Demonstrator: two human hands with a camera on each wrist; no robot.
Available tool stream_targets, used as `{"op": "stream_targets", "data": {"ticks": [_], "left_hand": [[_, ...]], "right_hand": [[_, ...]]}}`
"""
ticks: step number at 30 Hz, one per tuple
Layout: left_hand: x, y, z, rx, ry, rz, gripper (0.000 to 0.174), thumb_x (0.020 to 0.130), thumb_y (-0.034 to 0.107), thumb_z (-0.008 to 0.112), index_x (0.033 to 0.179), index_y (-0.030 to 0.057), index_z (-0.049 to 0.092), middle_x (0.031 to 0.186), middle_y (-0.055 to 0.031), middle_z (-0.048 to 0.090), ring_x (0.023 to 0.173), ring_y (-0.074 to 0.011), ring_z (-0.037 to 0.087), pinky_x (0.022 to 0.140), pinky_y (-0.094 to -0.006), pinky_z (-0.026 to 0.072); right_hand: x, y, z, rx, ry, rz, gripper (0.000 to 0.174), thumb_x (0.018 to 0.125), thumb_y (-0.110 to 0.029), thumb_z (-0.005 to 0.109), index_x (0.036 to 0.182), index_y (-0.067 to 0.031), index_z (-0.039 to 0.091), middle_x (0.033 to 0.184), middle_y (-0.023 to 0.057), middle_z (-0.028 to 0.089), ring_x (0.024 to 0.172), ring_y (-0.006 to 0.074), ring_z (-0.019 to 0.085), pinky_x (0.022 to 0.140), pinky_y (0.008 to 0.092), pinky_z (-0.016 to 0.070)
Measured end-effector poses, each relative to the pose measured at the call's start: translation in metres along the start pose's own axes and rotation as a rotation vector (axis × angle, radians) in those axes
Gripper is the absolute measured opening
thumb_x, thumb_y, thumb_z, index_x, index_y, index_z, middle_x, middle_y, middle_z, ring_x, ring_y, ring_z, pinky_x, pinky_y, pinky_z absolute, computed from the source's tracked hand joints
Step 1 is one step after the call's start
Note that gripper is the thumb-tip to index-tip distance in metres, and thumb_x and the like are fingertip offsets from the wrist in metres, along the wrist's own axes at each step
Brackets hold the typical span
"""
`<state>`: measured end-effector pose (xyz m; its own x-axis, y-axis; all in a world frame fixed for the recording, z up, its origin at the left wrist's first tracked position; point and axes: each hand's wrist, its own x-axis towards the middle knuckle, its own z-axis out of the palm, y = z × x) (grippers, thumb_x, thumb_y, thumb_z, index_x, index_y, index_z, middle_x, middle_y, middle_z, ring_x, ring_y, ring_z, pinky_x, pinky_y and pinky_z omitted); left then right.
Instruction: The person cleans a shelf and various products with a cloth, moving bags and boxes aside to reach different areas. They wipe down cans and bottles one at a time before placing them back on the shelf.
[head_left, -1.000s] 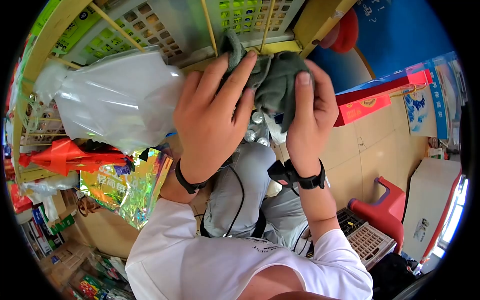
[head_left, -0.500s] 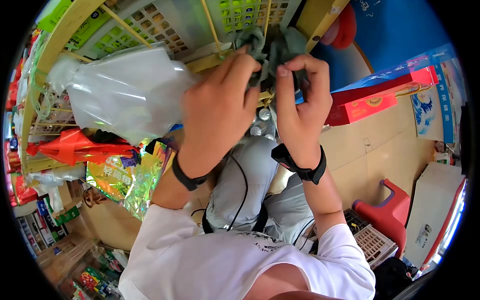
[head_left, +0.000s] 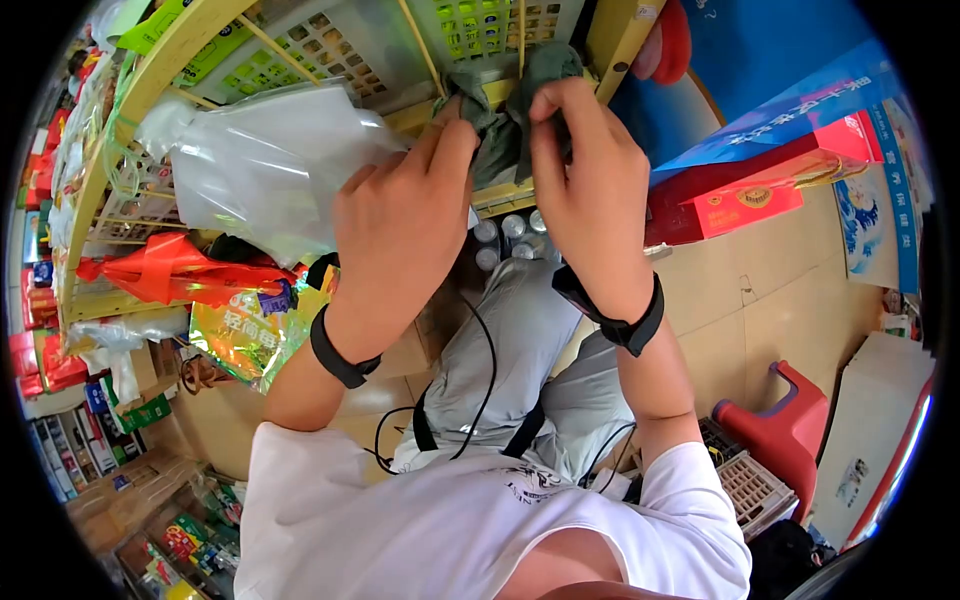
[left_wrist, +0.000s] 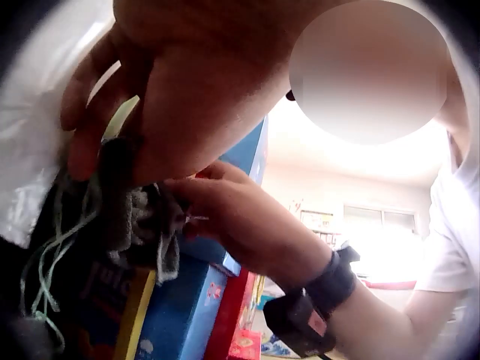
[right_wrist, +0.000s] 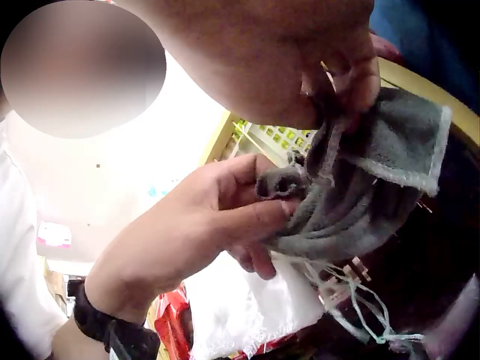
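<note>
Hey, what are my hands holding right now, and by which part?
A grey cloth: your left hand and right hand each pinch bunched folds of it. Which edges those are, I can't tell.

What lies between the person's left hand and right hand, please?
The grey cloth lies between the left hand and the right hand, both gripping it; this shows in the head view and both wrist views.

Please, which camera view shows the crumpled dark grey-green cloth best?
The right wrist view. There the crumpled grey-green cloth looks large, its folds and pale edge clear, held by the left hand and right hand. The head view shows it smaller, partly behind both hands. The left wrist view shows it darker and partly covered.
</note>
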<state>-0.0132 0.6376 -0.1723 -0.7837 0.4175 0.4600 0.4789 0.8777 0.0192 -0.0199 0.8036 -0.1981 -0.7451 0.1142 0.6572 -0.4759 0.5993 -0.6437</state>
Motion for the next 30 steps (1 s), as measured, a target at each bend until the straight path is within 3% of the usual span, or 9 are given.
{"op": "stream_targets", "data": {"ticks": [5,9,15,20,24,26,28,29,30], "left_hand": [[0.014,0.035,0.040,-0.087,0.257,0.031,0.025,0.078,0.002,0.063,0.101,0.0077,0.056,0.122,-0.0082,0.072,0.067,-0.0289,0.070,0.059,-0.0391,0.0557],[0.002,0.002,0.007,0.004,-0.009,-0.015,0.027,0.076,0.002,0.064,0.100,0.0088,0.054,0.134,-0.0118,0.067,0.071,-0.0267,0.071,0.061,-0.0386,0.0570],[0.012,0.027,0.024,-0.029,0.076,0.029,0.029,0.076,0.002,0.065,0.102,0.0068,0.052,0.136,-0.0114,0.066,0.068,-0.0275,0.072,0.059,-0.0389,0.0570],[0.002,-0.003,0.008,-0.010,0.024,0.057,0.028,0.077,0.000,0.064,0.101,0.0072,0.053,0.131,-0.0104,0.069,0.064,-0.0293,0.070,0.056,-0.0377,0.0554],[0.015,0.030,0.035,-0.028,0.102,0.021,0.025,0.077,0.000,0.063,0.098,0.0086,0.052,0.126,-0.0099,0.071,0.061,-0.0288,0.068,0.054,-0.0370,0.0538],[0.007,0.016,0.028,-0.057,0.090,0.025,0.023,0.078,0.001,0.064,0.096,0.0083,0.052,0.122,-0.0085,0.072,0.062,-0.0284,0.068,0.053,-0.0353,0.0531],[-0.005,0.001,0.011,-0.032,0.060,0.043,0.024,0.079,0.002,0.064,0.098,0.0082,0.051,0.119,-0.0072,0.072,0.064,-0.0283,0.069,0.054,-0.0354,0.0533],[-0.011,-0.004,0.008,-0.106,-0.016,-0.025,0.036,0.081,0.004,0.067,0.115,0.0102,0.057,0.114,-0.0076,0.073,0.077,-0.0346,0.072,0.062,-0.0422,0.0565],[-0.009,0.000,0.011,-0.106,-0.013,-0.023,0.036,0.081,0.004,0.067,0.115,0.0102,0.057,0.114,-0.0076,0.073,0.077,-0.0346,0.072,0.062,-0.0422,0.0565]], "right_hand": [[-0.002,0.005,-0.012,-0.051,-0.041,0.038,0.013,0.088,0.001,0.061,0.096,-0.0082,0.056,0.077,0.0140,0.062,0.074,0.0373,0.063,0.061,0.0474,0.0485],[0.002,0.000,-0.010,-0.027,-0.082,0.039,0.013,0.087,0.000,0.061,0.095,-0.0083,0.055,0.078,0.0153,0.063,0.076,0.0397,0.064,0.061,0.0490,0.0493],[0.006,0.002,-0.016,-0.092,-0.112,0.076,0.014,0.088,-0.001,0.060,0.097,-0.0101,0.055,0.079,0.0147,0.065,0.073,0.0420,0.064,0.060,0.0499,0.0490],[0.006,0.000,-0.009,-0.038,-0.084,0.056,0.012,0.089,-0.002,0.060,0.097,-0.0105,0.055,0.079,0.0149,0.066,0.073,0.0428,0.064,0.058,0.0503,0.0483],[0.005,0.003,-0.012,-0.079,-0.097,0.075,0.012,0.090,-0.003,0.060,0.097,-0.0114,0.055,0.080,0.0145,0.066,0.073,0.0426,0.064,0.058,0.0503,0.0484],[0.004,0.004,-0.013,-0.077,-0.098,0.067,0.013,0.092,0.000,0.060,0.100,-0.0088,0.057,0.074,0.0163,0.062,0.066,0.0391,0.062,0.058,0.0427,0.0462],[0.000,0.001,-0.011,-0.079,-0.095,0.083,0.013,0.092,-0.001,0.060,0.100,-0.0093,0.057,0.074,0.0162,0.062,0.067,0.0398,0.062,0.058,0.0432,0.0463],[0.002,0.001,-0.011,-0.092,-0.080,0.078,0.013,0.092,-0.001,0.061,0.100,-0.0099,0.057,0.075,0.0161,0.063,0.068,0.0404,0.062,0.058,0.0437,0.0464],[0.002,0.001,-0.011,-0.093,-0.078,0.076,0.013,0.092,-0.001,0.061,0.100,-0.0099,0.057,0.075,0.0161,0.063,0.068,0.0404,0.062,0.058,0.0437,0.0464]]}}
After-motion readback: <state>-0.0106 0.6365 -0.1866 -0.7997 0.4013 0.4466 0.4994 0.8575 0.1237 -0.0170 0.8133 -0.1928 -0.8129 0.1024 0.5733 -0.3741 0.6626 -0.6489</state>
